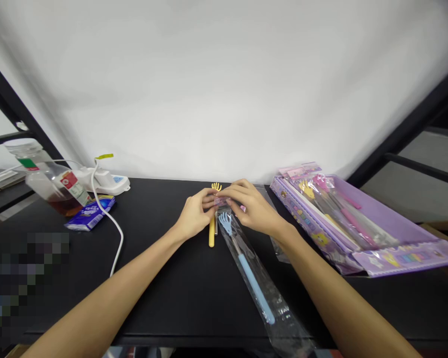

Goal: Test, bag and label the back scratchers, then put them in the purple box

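A light blue back scratcher [252,278] with a hand-shaped head lies inside a long clear plastic bag [283,308], its head end away from me. At the bag's far end, my left hand [198,213] and my right hand [252,206] meet with fingers pinched together on the plastic. Some pinkish printing shows between the fingertips. Under and beside my left fingers lies a yellow back scratcher [211,232]; its claw tips stick out beyond the hands, and its middle is hidden.
On the right, a purple display box [406,209] holds several packaged back scratchers. Another clear plastic wrapper [280,251] lies beside my right wrist. To the left are a bottle [56,184], a blue packet [91,214], a power strip [115,185] and a white cable [117,228].
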A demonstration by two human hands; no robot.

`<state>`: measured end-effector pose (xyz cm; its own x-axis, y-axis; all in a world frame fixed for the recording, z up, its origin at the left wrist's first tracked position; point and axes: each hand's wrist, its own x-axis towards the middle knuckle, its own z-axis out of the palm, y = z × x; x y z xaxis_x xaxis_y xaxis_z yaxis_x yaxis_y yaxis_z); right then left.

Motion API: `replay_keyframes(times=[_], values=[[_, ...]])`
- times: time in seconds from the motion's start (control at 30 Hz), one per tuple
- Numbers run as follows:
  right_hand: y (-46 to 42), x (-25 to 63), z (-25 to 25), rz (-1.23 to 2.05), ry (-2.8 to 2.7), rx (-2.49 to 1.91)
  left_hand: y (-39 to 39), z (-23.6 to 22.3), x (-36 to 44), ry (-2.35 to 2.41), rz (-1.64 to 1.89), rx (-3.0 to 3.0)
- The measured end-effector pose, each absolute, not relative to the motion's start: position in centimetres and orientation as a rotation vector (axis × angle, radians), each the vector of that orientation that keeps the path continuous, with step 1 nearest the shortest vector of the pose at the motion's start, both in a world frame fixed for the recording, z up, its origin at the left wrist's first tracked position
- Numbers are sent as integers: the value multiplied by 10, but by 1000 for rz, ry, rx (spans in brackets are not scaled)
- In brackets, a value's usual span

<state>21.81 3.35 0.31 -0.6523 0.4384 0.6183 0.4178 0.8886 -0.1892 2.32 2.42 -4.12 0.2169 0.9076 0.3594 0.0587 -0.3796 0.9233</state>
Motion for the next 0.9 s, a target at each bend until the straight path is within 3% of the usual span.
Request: replay_keyframes(times=[0.4, 0.9], values=[[39, 222, -7, 221, -2338, -725, 28, -29, 18, 691, 1205, 1156], [43, 227, -9, -58, -2348, -914, 28, -25, 13, 620, 1202, 1026]])
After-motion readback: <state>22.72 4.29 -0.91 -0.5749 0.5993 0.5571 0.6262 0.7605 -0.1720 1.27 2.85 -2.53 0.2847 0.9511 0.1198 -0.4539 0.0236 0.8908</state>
